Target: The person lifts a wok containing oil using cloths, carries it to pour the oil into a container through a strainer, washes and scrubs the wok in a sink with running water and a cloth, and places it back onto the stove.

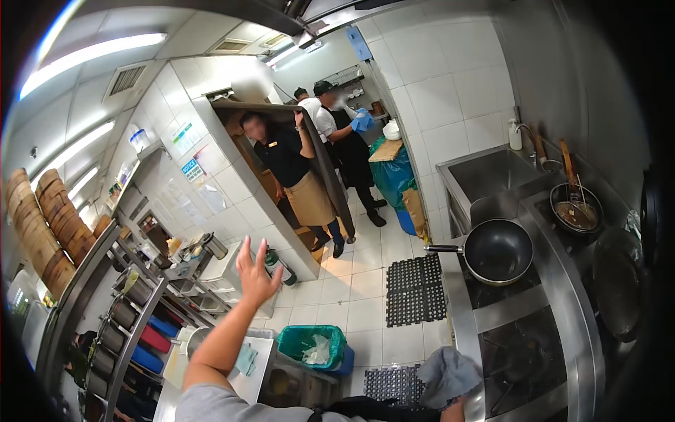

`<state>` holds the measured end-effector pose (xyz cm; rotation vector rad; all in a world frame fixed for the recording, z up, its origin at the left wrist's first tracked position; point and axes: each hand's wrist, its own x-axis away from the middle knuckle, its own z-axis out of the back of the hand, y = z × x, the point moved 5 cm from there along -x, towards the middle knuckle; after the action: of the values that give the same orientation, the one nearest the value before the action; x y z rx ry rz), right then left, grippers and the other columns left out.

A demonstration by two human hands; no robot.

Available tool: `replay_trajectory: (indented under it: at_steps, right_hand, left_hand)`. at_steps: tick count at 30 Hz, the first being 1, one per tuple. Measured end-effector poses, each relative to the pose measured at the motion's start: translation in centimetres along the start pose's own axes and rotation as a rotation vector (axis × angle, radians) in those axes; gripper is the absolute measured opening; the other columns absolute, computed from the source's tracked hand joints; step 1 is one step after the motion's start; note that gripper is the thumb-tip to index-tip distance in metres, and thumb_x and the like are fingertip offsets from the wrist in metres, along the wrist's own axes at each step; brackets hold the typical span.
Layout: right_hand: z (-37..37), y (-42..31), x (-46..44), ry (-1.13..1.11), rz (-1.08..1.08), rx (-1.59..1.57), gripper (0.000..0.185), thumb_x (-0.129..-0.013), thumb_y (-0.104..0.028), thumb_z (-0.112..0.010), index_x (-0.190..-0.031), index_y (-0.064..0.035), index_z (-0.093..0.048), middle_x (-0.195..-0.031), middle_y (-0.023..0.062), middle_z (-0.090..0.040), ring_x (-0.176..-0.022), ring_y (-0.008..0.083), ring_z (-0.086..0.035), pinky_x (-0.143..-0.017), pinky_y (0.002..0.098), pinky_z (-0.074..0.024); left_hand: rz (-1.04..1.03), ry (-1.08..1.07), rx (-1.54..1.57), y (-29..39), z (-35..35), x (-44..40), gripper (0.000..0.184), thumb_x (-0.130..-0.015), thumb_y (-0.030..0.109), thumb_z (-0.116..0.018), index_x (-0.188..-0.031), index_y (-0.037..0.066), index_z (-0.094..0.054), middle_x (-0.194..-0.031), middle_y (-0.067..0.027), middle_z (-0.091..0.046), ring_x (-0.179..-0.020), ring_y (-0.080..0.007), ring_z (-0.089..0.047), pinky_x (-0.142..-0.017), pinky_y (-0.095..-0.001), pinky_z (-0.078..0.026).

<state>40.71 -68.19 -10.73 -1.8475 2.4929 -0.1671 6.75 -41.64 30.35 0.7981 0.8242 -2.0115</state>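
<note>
My left hand [256, 273] is raised in front of me with its fingers spread, and nothing is in it. Low at the right, my right hand [453, 409] grips a grey cloth [448, 376], which covers most of its fingers. The cloth hangs beside the steel stove [464, 330]. Farther along the stove, a black wok [498, 250] sits on a burner, its handle pointing left, apart from both hands. Behind it, a pan [576, 209] holds a strainer and long-handled utensils.
A person [292, 162] stands in the doorway holding its edge; another in a black apron [344, 141] works behind. A green-lined bin [313, 347] and rubber mats [415, 290] are on the floor. A sink [489, 172] adjoins the stove; bamboo steamers [42, 232] are stacked left.
</note>
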Motion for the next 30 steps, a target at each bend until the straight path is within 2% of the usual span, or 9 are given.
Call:
replay_trajectory:
  at_steps: [4,7,11,16,24,26,27,28,30]
  right_hand:
    - [1.4,-0.9,-1.1,-0.010,-0.052,-0.038,0.064,-0.094,-0.054,-0.038,-0.137,-0.0078,-0.043,-0.137,0.0143,-0.048,-0.124,0.0345,-0.046,-0.111,0.0468,-0.0293]
    - [2.4,-0.8,-1.3,-0.002,-0.077,-0.074,0.063,-0.094,-0.054,-0.038,-0.137,-0.0083,-0.043,-0.136,0.0142,-0.048,-0.124,0.0343,-0.047,-0.111,0.0467,-0.0291]
    - [3.1,-0.7,-2.4,0.004,-0.106,-0.111,0.061,-0.094,-0.052,-0.038,-0.137,-0.0090,-0.043,-0.136,0.0141,-0.049,-0.123,0.0341,-0.047,-0.111,0.0464,-0.0288]
    - [4.2,-1.0,-2.9,0.017,-0.121,-0.145,0.059,-0.095,-0.051,-0.038,-0.137,-0.0099,-0.043,-0.135,0.0139,-0.049,-0.122,0.0337,-0.048,-0.111,0.0461,-0.0285]
    - [7.2,-0.2,-3.3,0.035,-0.112,-0.297,0.057,-0.095,-0.049,-0.037,-0.137,-0.0112,-0.043,-0.134,0.0136,-0.050,-0.121,0.0332,-0.049,-0.111,0.0456,-0.0281]
    - [8.2,0.6,-3.7,0.038,-0.118,-0.370,0.056,-0.095,-0.048,-0.037,-0.137,-0.0116,-0.044,-0.133,0.0136,-0.050,-0.121,0.0331,-0.049,-0.111,0.0454,-0.0279]
    - [8.6,1.2,-4.7,0.044,-0.137,-0.353,0.056,-0.095,-0.048,-0.037,-0.137,-0.0116,-0.044,-0.133,0.0136,-0.050,-0.121,0.0331,-0.049,-0.111,0.0454,-0.0279]
    - [9.9,2.5,-6.0,0.142,-0.146,-0.254,0.052,-0.095,-0.045,-0.038,-0.136,-0.0135,-0.045,-0.132,0.0126,-0.051,-0.119,0.0313,-0.050,-0.108,0.0455,-0.0308]
    - [11.5,2.9,-6.2,0.241,-0.172,-0.137,0.049,-0.095,-0.043,-0.039,-0.134,-0.0155,-0.047,-0.130,0.0117,-0.052,-0.118,0.0295,-0.051,-0.106,0.0456,-0.0336]
  left_hand:
    - [-0.168,0.112,-0.117,4.3,5.0,-9.3,0.075,-0.073,0.025,-0.071,-0.140,0.014,-0.039,-0.146,-0.0245,-0.026,-0.130,-0.0418,-0.031,-0.106,-0.0508,-0.024]
    - [-0.220,0.188,-0.185,7.0,8.4,-14.9,0.071,-0.073,0.025,-0.071,-0.137,0.013,-0.043,-0.145,-0.0225,-0.028,-0.129,-0.0419,-0.032,-0.106,-0.0494,-0.024]
    - [-0.281,0.337,-0.208,10.2,12.2,-20.4,0.060,-0.076,0.024,-0.069,-0.130,0.010,-0.048,-0.142,-0.0203,-0.032,-0.128,-0.0397,-0.034,-0.104,-0.0485,-0.026]
    - [-0.397,0.408,-0.216,14.9,15.8,-25.9,0.054,-0.076,0.023,-0.069,-0.126,0.009,-0.051,-0.139,-0.0184,-0.038,-0.126,-0.0372,-0.038,-0.103,-0.0469,-0.029]
    - [-0.580,0.700,-0.270,18.1,22.6,-28.6,0.044,-0.075,0.025,-0.072,-0.115,0.010,-0.061,-0.129,-0.0135,-0.052,-0.120,-0.0318,-0.046,-0.102,-0.0438,-0.030]
    - [-0.583,0.773,-0.312,18.3,25.1,-28.1,0.041,-0.074,0.027,-0.072,-0.111,0.012,-0.062,-0.124,-0.0089,-0.054,-0.114,-0.0275,-0.050,-0.096,-0.0382,-0.033]
    - [-0.580,0.788,-0.294,18.1,26.2,-27.8,0.040,-0.076,0.024,-0.073,-0.112,0.010,-0.062,-0.123,-0.0110,-0.056,-0.114,-0.0283,-0.050,-0.098,-0.0387,-0.034]
    - [-0.577,0.798,-0.281,17.9,27.3,-27.3,0.038,-0.078,0.022,-0.074,-0.112,0.009,-0.063,-0.123,-0.0132,-0.057,-0.114,-0.0292,-0.051,-0.100,-0.0391,-0.034]
    - [-0.579,0.861,-0.218,17.9,28.6,-25.9,0.035,-0.078,0.018,-0.075,-0.109,0.007,-0.064,-0.117,-0.0123,-0.061,-0.110,-0.0253,-0.053,-0.096,-0.0357,-0.037]
